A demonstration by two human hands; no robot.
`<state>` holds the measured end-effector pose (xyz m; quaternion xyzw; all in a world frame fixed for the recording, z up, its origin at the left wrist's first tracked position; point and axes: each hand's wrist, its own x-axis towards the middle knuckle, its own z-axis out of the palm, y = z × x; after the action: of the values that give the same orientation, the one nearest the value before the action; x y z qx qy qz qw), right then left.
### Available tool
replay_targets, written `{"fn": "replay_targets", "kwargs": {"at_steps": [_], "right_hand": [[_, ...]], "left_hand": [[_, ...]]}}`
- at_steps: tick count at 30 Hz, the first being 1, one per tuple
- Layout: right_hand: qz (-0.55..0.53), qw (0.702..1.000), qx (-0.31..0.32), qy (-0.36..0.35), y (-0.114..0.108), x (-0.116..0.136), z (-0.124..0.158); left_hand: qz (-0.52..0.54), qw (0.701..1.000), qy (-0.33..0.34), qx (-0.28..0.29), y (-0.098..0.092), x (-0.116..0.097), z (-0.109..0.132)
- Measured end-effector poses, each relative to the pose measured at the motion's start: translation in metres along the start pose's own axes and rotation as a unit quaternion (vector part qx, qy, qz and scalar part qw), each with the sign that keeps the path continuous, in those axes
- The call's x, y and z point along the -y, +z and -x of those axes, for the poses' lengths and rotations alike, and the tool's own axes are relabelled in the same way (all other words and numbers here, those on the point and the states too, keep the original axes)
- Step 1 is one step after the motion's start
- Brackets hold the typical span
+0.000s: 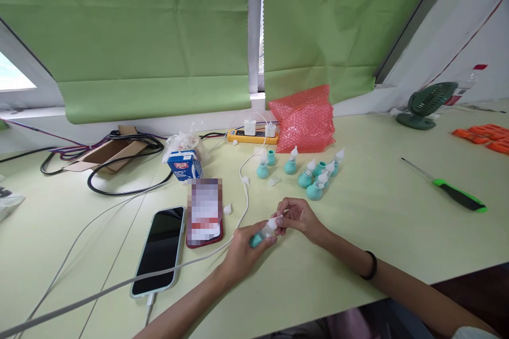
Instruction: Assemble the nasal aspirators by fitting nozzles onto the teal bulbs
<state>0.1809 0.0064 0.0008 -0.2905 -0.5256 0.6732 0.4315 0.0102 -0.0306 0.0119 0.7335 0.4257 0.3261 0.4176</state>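
Note:
Near the table's front, my left hand (243, 251) is wrapped round a teal squeeze-bulb nasal aspirator (257, 238) with a clear neck. My right hand (298, 217) pinches the white nozzle tip (273, 222) at the other end of it, its fingers partly hiding the tip. Beyond my hands stand several similar teal bulbs, such as a bulb with a nozzle (290, 166) and a nearer bulb (314, 192). An open teal bulb (271, 158) has no nozzle on it. A loose white nozzle (227, 209) lies left of my hands, and a small clear piece (274, 182) lies ahead.
Two phones, one black-screened (159, 249) and one lit (204, 212), lie left under or beside white cables. Behind are a milk carton (185, 166), a yellow power strip (254, 136) and red bubble wrap (306, 124). Right are a screwdriver (457, 193), a green fan (429, 103) and orange parts (485, 135).

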Motion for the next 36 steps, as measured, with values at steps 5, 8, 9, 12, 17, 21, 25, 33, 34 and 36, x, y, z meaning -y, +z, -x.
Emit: {"fn": "replay_targets", "kwargs": {"at_steps": [5, 8, 9, 12, 17, 21, 25, 33, 34, 36], "right_hand": [[0.007, 0.999, 0.003, 0.036, 0.0, 0.004, -0.001], [0.034, 0.998, -0.019, 0.055, -0.001, 0.006, -0.002], [0.047, 0.997, -0.024, 0.061, -0.001, 0.007, -0.002], [0.08, 0.994, -0.023, 0.075, -0.004, 0.008, -0.002], [0.146, 0.986, 0.014, 0.077, -0.012, 0.013, -0.003], [0.191, 0.979, 0.021, 0.066, -0.015, 0.017, -0.002], [0.207, 0.977, 0.037, 0.046, -0.015, 0.018, 0.0], [0.248, 0.967, 0.061, 0.009, -0.015, 0.02, 0.001], [0.256, 0.964, 0.069, 0.003, -0.015, 0.021, 0.001], [0.269, 0.96, 0.084, -0.01, -0.015, 0.022, 0.002]], "left_hand": [[-0.01, 1.0, 0.009, -0.016, 0.002, 0.002, 0.001], [-0.023, 0.999, 0.004, -0.025, 0.003, 0.003, 0.002], [-0.028, 0.999, 0.005, -0.027, 0.003, 0.003, 0.002], [-0.043, 0.998, 0.006, -0.033, 0.004, 0.003, 0.003], [-0.07, 0.997, 0.0, -0.011, 0.005, 0.003, 0.004], [-0.106, 0.994, 0.009, -0.01, 0.006, 0.005, 0.004], [-0.135, 0.991, 0.011, -0.014, 0.006, 0.007, 0.005], [-0.151, 0.988, 0.032, -0.011, 0.007, 0.003, 0.005], [-0.152, 0.988, 0.036, -0.013, 0.008, 0.003, 0.005], [-0.159, 0.986, 0.048, -0.017, 0.009, 0.005, 0.006]]}}
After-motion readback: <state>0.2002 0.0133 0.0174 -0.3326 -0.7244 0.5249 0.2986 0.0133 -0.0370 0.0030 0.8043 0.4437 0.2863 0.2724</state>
